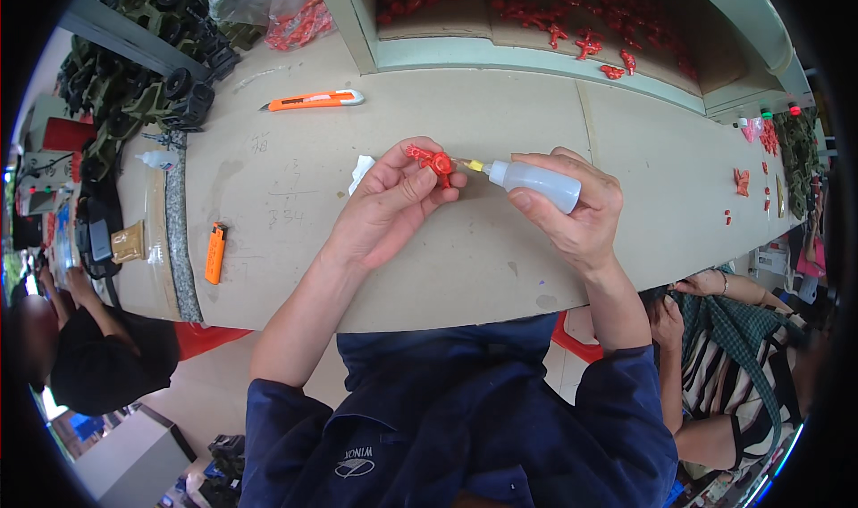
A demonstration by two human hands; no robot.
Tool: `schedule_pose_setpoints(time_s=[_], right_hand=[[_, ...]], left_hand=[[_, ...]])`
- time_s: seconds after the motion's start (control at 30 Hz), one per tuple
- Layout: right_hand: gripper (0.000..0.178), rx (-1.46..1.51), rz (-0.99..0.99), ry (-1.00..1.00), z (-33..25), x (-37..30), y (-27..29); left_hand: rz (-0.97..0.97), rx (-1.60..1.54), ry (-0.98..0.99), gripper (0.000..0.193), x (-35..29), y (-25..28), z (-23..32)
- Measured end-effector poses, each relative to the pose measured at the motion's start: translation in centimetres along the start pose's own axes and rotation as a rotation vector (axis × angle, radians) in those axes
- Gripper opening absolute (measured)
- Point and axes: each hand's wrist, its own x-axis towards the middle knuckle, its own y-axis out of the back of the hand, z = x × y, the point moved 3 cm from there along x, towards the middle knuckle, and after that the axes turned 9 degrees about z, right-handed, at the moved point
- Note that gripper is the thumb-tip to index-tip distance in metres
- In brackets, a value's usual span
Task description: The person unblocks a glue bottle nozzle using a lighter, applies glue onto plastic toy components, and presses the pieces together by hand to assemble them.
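Note:
A small red plastic figure (pixel 436 163) is pinched between the fingers and thumb of my left hand (pixel 393 191), held above the table. My right hand (pixel 576 209) is wrapped round a translucent squeeze bottle (pixel 536 184) that lies nearly level. Its yellow-based thin nozzle (pixel 475 165) points left, with the tip at or very close to the figure; whether they touch I cannot tell. Part of the figure is hidden by my left fingers. A bit of white paper or tissue (pixel 361 174) lies just left of my left hand.
An orange utility knife (pixel 313 100) with its blade out and an orange lighter (pixel 215 253) lie on the left of the table (pixel 268 168). Many red figures fill the shelf (pixel 536 61) behind. Green toy vehicles (pixel 170 97) are piled far left. Co-workers sit at both sides.

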Motion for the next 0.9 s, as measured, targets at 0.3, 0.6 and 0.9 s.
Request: schedule_pose_setpoints(time_s=[0.3, 0.6, 0.9], right_hand=[[0.024, -0.014, -0.023, -0.025, -0.33, 0.04, -0.07], [0.026, -0.004, -0.075, 0.033, -0.13, -0.04, -0.14], [0.024, -0.004, -0.038, 0.018, -0.16, 0.04, -0.33]], left_hand=[[-0.011, -0.016, -0.063, 0.02, 0.03, -0.1, 0.2], [-0.016, 0.001, -0.085, 0.02, 0.19, 0.03, 0.12], [-0.023, 0.011, -0.077, 0.019, 0.26, -0.01, 0.07]])
